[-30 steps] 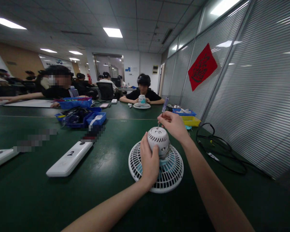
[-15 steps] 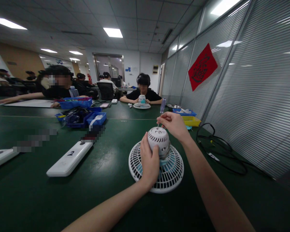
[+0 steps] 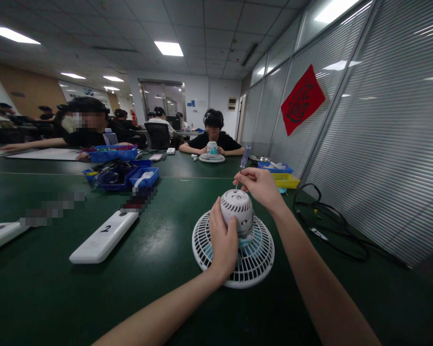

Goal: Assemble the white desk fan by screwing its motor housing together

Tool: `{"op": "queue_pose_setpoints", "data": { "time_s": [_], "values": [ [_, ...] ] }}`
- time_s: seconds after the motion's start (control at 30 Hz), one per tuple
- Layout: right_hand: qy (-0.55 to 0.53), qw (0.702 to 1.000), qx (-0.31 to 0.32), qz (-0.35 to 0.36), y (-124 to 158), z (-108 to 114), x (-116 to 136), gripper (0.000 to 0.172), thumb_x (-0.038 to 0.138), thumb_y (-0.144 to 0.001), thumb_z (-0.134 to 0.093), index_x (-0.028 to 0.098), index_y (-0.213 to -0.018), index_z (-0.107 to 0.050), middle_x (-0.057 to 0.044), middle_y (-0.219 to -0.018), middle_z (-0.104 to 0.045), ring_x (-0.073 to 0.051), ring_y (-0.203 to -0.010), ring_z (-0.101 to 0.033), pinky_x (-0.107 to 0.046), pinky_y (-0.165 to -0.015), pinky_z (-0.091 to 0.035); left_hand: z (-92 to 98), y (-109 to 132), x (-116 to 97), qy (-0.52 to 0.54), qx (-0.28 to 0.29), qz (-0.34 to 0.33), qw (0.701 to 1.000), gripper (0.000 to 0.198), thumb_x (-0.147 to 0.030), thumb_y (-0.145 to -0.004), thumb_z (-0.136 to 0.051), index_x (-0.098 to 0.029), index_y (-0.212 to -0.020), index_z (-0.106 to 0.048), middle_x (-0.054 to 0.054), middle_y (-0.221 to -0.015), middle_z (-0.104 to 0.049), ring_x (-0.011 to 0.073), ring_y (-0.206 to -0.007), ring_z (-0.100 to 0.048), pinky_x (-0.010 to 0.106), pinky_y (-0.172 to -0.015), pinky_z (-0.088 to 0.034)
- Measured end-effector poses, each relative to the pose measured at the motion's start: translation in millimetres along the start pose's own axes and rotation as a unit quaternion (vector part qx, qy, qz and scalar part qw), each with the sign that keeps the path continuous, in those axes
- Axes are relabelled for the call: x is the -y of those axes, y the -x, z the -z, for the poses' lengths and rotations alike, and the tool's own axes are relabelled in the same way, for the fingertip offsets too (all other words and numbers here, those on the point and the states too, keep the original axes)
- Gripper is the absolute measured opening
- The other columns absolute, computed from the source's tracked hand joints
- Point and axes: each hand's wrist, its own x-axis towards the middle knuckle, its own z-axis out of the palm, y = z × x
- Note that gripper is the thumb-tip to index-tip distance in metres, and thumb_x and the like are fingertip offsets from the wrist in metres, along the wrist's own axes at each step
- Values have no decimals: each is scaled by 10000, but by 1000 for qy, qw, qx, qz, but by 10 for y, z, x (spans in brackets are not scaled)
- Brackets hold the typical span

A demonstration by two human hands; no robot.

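A small white fan (image 3: 252,259) lies face down on the green table (image 3: 57,283), its round motor housing (image 3: 237,206) pointing up. My left hand (image 3: 222,240) is wrapped round the left side of that housing, over the grille. My right hand (image 3: 261,188) pinches a thin screwdriver (image 3: 244,159) with a clear bluish handle. Its tip rests on the top of the housing, and the handle leans up and to the right.
A white remote-like bar marked 2 (image 3: 103,236) lies to the left. Blue bins (image 3: 121,174) stand further back, blue and yellow trays (image 3: 283,179) at right. A black cable (image 3: 326,226) loops by the glass wall. A person across the table (image 3: 213,137) handles another fan.
The screwdriver handle has tipped slightly between the frames as my right fingers shift on it. My left hand and the fan stay where they were.
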Motion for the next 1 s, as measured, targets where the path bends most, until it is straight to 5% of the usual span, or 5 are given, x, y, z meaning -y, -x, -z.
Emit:
{"op": "queue_pose_setpoints", "data": {
  "time_s": [0.77, 1.0],
  "values": [
    [97, 994, -27, 50, 5, -8, -59, 84, 228, -799, -563, 174, -741, -593, -52, -745, -678, -135, -564, -596, -267, -557, -478, 8, 7, -9, 9, 10, 0, 1000, 550, -284, -851, -382, -180, -1389, -328, 108, -1461, -364, 215, -1392, -279, 398, -1169, -176],
    [14, 1000, -21, 18, 5, -22, -52, 94, 237, -762, -619, 167, -767, -557, -30, -669, -656, -140, -562, -613, -268, -539, -490, 0, 1, -4, 12, 8, 2, 1000, 560, -279, -840, -389, -154, -1383, -332, 124, -1454, -369, 225, -1387, -282, 401, -1169, -171]
  ]
}}
